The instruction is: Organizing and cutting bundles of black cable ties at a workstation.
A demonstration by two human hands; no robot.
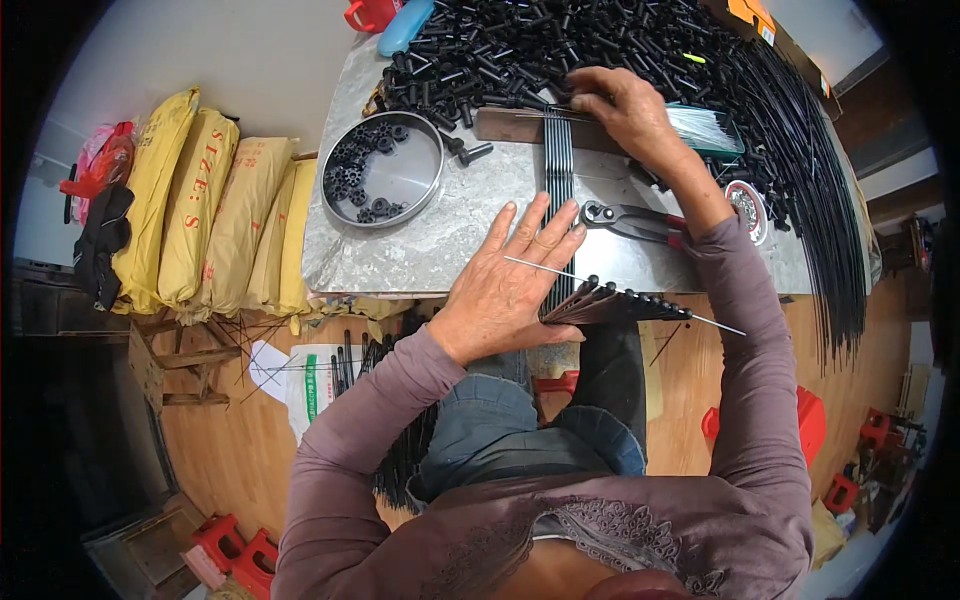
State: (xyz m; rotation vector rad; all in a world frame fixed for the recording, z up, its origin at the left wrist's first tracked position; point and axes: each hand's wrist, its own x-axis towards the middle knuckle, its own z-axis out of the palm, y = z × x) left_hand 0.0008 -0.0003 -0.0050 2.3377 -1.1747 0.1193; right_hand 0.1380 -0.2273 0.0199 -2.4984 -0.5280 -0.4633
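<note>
Head view, slim, dark, parallel, black-knobbed ribs [558, 160], left hand [512, 288] splayed over them, right hand [630, 106] curled, grip unclear

Print on sacks, bag and box

Large red letters run lengthwise up a yellow sack [193, 245] at the left, the boldest print in view. The yellow sack [148, 235] on its left carries fainter characters near the top, blurred. On its right, a tan sack [232, 225] bears small red characters, too soft to make out. On the floor, a white bag [298, 405] shows a green band [311, 385] with pale lettering along it. At the upper right, a box [790, 48] has a small white label [768, 34], its print too tiny to read.
</note>
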